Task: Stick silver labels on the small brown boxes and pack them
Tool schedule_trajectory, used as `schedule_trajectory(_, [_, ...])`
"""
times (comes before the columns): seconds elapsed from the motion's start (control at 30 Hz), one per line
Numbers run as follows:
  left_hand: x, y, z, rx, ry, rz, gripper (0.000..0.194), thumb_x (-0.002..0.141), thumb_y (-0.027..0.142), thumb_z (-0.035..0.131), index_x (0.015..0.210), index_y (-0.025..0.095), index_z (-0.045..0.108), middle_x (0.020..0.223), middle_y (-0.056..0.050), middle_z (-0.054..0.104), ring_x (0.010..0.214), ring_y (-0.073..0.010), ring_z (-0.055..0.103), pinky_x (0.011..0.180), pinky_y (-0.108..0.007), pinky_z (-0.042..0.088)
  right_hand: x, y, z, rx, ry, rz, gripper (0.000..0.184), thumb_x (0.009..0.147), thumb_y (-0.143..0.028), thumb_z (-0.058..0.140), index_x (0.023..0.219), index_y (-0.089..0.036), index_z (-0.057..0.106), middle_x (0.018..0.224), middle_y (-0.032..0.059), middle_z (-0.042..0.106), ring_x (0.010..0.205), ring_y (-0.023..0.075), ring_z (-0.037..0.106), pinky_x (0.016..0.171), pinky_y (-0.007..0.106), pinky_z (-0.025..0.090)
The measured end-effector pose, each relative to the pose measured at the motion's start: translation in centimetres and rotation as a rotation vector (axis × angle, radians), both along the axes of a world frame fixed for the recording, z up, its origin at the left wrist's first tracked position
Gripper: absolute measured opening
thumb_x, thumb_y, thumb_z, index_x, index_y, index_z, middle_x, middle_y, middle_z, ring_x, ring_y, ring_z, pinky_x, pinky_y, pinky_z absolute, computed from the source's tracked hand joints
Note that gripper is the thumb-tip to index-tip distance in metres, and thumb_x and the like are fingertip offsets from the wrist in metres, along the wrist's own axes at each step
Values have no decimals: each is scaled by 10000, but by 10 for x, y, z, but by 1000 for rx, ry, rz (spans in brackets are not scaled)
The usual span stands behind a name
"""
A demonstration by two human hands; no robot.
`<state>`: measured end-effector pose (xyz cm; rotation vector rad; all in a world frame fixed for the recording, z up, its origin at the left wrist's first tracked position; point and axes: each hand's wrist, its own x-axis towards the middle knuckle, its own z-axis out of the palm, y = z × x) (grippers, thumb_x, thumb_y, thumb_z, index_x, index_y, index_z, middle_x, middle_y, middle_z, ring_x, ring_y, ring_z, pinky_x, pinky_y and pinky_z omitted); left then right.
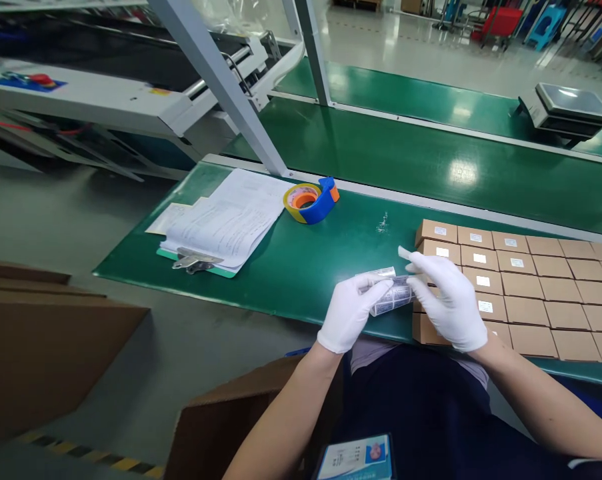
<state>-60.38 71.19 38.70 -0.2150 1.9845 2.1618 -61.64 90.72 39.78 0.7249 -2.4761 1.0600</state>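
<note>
Where the scene is nearest, a name badge [355, 459] hangs before the person's dark clothes, with a large cardboard box [225, 417] to its left and more brown cardboard [45, 360] at the far left. Just over the near edge of the green table [305, 257], the gloved left hand [348, 310] pinches a printed label strip [393, 301] between thumb and fingers. The gloved right hand [449, 300] has its fingers bent at the strip's right end; whether they grip it I cannot tell. That hand hides part of the small brown boxes [533, 341], packed in rows on the right, some with white labels. Left of the hands lie a clipboard [231, 272] with papers [245, 207] and, to its right, a tape roll [313, 212]. Farther off, a slanting metal post [221, 87] blocks part of a machine [105, 100] at left. Beyond the table run a green belt [405, 137], a scale [573, 110] at far right and a blue stool [545, 25].
</note>
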Motion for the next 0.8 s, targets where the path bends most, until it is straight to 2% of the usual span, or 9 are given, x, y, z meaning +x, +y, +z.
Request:
schedule_trajectory(0.07, [0, 0, -1, -9, 5, -16, 341, 864, 450, 756, 1035, 163, 823, 1146, -106, 787, 1138, -311, 706, 1002, -399, 557, -1, -3, -5, 62, -22, -16, 490, 1028, -173, 538, 1492, -331, 539, 1038, 55, 757, 985, 225, 697, 925, 419, 571])
schedule_trajectory(0.17, [0, -1, -3, 39, -22, -38, 370, 889, 462, 730, 1087, 161, 817, 1164, -106, 783, 1173, -318, 692, 1021, -401, 543, 1, -3, -13, 124, 76, -16, 487, 1016, -154, 549, 1470, -331, 566, 1023, 66, 767, 984, 238, 704, 935, 445, 559])
schedule_trajectory(0.3, [-1, -3, -3, -9, -5, -59, 351, 916, 448, 703, 1085, 163, 817, 1185, -104, 777, 1184, -318, 686, 1051, -415, 525, 6, -8, -15, -34, 177, -6, 549, 983, -136, 600, 1480, -362, 535, 1079, 61, 778, 1010, 246, 721, 984, 489, 570])
schedule_trajectory(0.37, [-1, -4, -1, -81, 46, -71, 309, 933, 412, 684, 1091, 183, 818, 1217, -89, 769, 1225, -304, 666, 1126, -413, 471, 7, -14, -14, -78, 101, -1, 581, 1000, -159, 577, 1530, -376, 477, 1148, 55, 776, 1038, 240, 733, 991, 476, 588])
schedule_trajectory(0.43, [0, -4, 0, -72, 72, -108, 298, 936, 393, 683, 1120, 195, 811, 1239, -84, 762, 1243, -296, 657, 1138, -410, 462, 6, -20, -13, -76, -6, 9, 590, 1021, -178, 538, 1565, -382, 434, 1226, 48, 764, 1053, 222, 743, 954, 421, 616])
schedule_trajectory(0.53, [3, -3, -1, 85, 4, -174, 375, 873, 375, 771, 1196, 184, 778, 1225, -108, 760, 1173, -304, 689, 1015, -406, 546, 4, -24, -19, -60, -50, 36, 595, 1037, -163, 498, 1586, -377, 409, 1335, 55, 728, 1098, 209, 741, 956, 376, 622])
schedule_trajectory(0.63, [3, -2, -7, 233, -88, -187, 451, 800, 333, 854, 1201, 151, 758, 1166, -126, 763, 1074, -279, 712, 929, -378, 567, 2, -27, -28, -67, 78, 102, 671, 1025, -104, 496, 1621, -368, 337, 1415, 76, 687, 1143, 218, 728, 1002, 398, 608])
schedule_trajectory(0.73, [-1, -2, -13, 223, -113, -173, 335, 802, 366, 861, 1013, 121, 774, 938, -94, 770, 840, -203, 702, 781, -308, 554, 3, -28, -33, -120, 143, 117, 682, 1018, -94, 517, 1614, -371, 335, 1388, 79, 704, 1095, 222, 740, 963, 412, 631])
schedule_trajectory(0.8, [-5, -1, -13, 156, -121, -149, 334, 798, 393, 863, 962, 116, 772, 910, -95, 772, 820, -206, 700, 763, -302, 554, 5, -23, -30, -181, 106, 73, 621, 1017, -117, 541, 1570, -366, 408, 1313, 72, 737, 1060, 217, 744, 928, 400, 646])
